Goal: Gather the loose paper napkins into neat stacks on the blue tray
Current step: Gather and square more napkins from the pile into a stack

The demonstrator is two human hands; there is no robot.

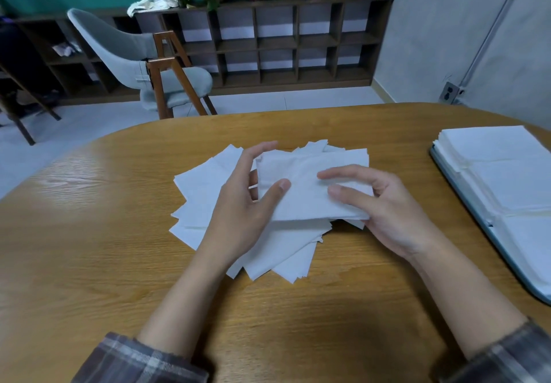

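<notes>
So the big rounded oak-look wooden table [89, 233] is taking up most of the view, with a long dark wooden cubby shelf [268, 39] running along the far wall and a grey padded chair with brown wooden legs [143, 63] sitting off to the far left. Over on the right edge of the table the flat blue tray [536, 278] is lying at an angle, and squared-up white napkin stacks [501, 159] are covering nearly all of it, set side by side. In the middle of the table, well apart from the tray, a messy fanned-out pile of loose white paper napkins [202, 197] is spreading out in all directions. Just above that pile a small tidy bundle of white napkins [310, 186] is being held up by both hands. The left hand [244, 212] is gripping its left end, thumb on top, and the right hand [387, 212] is pinching its right end the same way.
</notes>
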